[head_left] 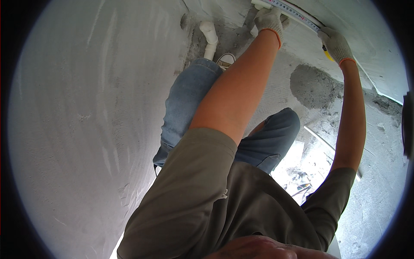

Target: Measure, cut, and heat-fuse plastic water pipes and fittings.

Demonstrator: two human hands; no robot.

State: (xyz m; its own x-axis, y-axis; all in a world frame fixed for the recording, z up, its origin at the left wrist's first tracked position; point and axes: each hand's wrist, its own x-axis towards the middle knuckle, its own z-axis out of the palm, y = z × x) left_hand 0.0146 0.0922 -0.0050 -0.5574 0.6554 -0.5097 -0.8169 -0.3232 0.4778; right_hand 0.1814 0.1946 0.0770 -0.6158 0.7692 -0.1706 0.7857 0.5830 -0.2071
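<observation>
Along the wall at the top right, a tape measure's extended blade (297, 13) lies against a slim white pipe (260, 4). My left hand (269, 21), in a pale knitted glove with an orange cuff, closes round the pipe close to the blade's starting end; its fingertips are partly hidden. In a matching glove, my right hand (337, 44) grips the tape measure farther along. Part of its yellow case (328, 55) shows below that hand.
A white elbow pipe (208, 36) rises from the floor by my shoe (225, 59). Grey plastered wall (86, 121) fills the left side. A rough dark cement patch (312, 86) marks the floor, and a thin white rod (319, 138) lies near my right arm.
</observation>
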